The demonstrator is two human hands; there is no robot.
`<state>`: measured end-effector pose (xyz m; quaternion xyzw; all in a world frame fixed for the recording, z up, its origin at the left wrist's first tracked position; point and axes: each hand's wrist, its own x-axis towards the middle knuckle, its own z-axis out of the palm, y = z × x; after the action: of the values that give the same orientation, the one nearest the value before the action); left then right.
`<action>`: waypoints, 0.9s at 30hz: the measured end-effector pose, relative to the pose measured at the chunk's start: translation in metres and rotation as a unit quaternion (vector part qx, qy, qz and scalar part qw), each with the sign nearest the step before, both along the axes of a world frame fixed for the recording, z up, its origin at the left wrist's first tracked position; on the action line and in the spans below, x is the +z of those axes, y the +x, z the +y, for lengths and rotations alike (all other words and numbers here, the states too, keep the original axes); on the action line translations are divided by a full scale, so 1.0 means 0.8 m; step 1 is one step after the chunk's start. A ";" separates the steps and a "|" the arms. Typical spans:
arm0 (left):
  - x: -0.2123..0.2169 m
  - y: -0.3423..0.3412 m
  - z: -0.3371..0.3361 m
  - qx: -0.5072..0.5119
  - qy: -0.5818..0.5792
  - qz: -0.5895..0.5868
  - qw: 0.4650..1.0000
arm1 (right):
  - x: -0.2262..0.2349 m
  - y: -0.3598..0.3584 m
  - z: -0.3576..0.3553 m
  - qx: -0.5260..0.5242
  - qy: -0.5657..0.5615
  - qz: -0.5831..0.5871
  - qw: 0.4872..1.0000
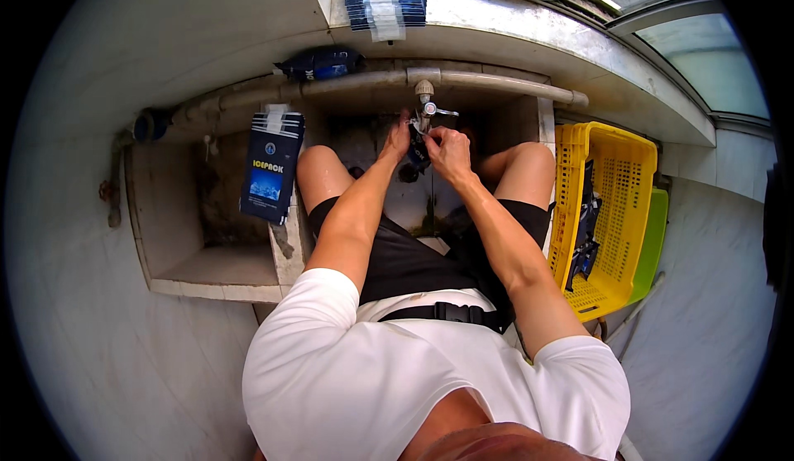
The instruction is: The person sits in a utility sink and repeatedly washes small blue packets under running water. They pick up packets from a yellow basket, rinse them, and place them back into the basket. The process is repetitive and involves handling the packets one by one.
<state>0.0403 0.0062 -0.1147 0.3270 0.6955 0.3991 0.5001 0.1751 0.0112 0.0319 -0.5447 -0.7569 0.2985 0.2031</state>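
Pouch (417,153): dark, hangs long axis vertical, mouth up at the tap (424,101).
Left hand (399,140): closed on pouch's top edge.
Right hand (447,152): fingers pinch the pouch's top.

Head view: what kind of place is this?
Probably a tiled utility wash area. A tap on a wall pipe hangs over a concrete basin; both hands hold a dark pouch under it, beside a yellow crate.

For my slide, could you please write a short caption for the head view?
Seated person holds a dark pouch under a tap with left hand and right hand, yellow crate alongside.
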 end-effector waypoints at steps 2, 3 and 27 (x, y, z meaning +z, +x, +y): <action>0.006 0.001 0.000 -0.009 -0.009 0.003 1.000 | 0.000 0.001 0.001 -0.005 -0.012 -0.006 1.000; 0.008 0.005 0.000 -0.022 -0.016 0.005 1.000 | -0.001 0.003 0.001 -0.005 -0.005 -0.004 1.000; 0.025 -0.016 -0.041 0.156 -0.238 -0.338 0.897 | -0.079 -0.002 -0.036 -0.076 -0.198 0.177 0.961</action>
<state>0.0277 -0.0269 -0.0948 -0.0694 0.6006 0.3816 0.6992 0.1738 -0.0174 -0.0315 -0.5683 -0.5908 0.5180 0.2443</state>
